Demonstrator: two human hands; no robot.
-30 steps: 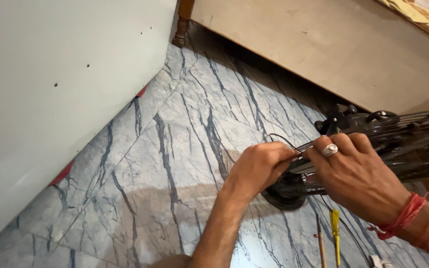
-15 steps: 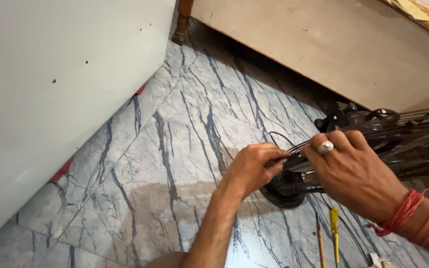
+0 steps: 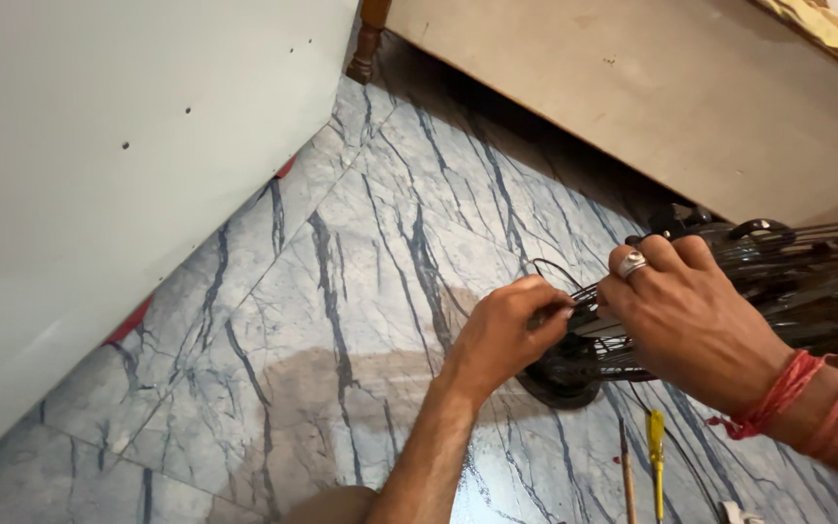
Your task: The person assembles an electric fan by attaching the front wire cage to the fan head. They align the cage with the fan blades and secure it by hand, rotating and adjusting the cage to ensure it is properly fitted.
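1. You work on a marble floor: pale tiles with dark blue-grey veins, glossy enough to show a bright reflection near the bottom edge.
2. A plain white wall runs along your left. A red strip shows at its foot.
3. A wooden bed panel crosses the top right. A turned wooden leg stands at its corner, and yellow cloth hangs over its upper edge.
4. The fan guard, black wire, lies on the floor at right, in front of the bed panel. Its round hub rests on the tile below your hands.
5. Your left hand pinches the wire ends at the guard's rim, fingertips pressed together.
6. Your right hand, with a ring on one finger and red thread at the wrist, curls over the same wires, touching them just beside the left fingertips.
7. A yellow screwdriver and a thin brown rod lie on the floor below the guard, side by side.
8. Compared with half a second ago, both hands keep the same grip on the wires. The view has shifted slightly, so the bed leg and the guard sit a little further right in the frame.
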